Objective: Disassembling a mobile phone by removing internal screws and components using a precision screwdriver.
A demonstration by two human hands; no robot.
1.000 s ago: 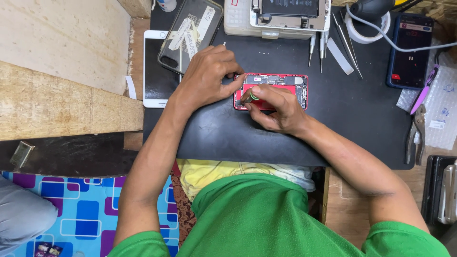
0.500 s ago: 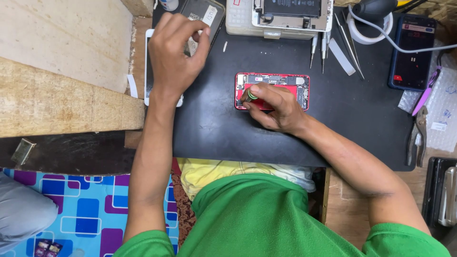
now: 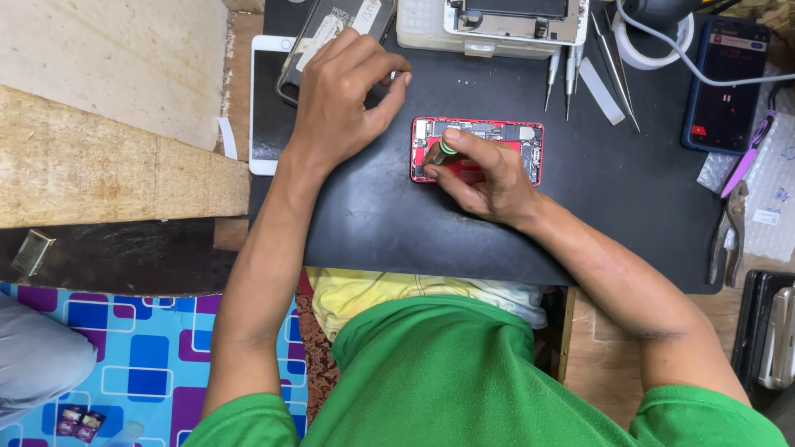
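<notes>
Glossy red phone shell (image 3: 497,136) — rectangular.

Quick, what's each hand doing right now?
Left hand: fingers pinched together above the black mat; contents cannot be told.
Right hand: holding green-tipped screwdriver on opened red phone.

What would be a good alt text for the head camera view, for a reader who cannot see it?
Seen from above, a person in a green shirt works on an opened red phone on a black mat: the right hand holds a green-tipped screwdriver to its inside, while the left hand pinches something too small to tell nearby. Tweezers, screwdrivers and other phones lie around.
</notes>
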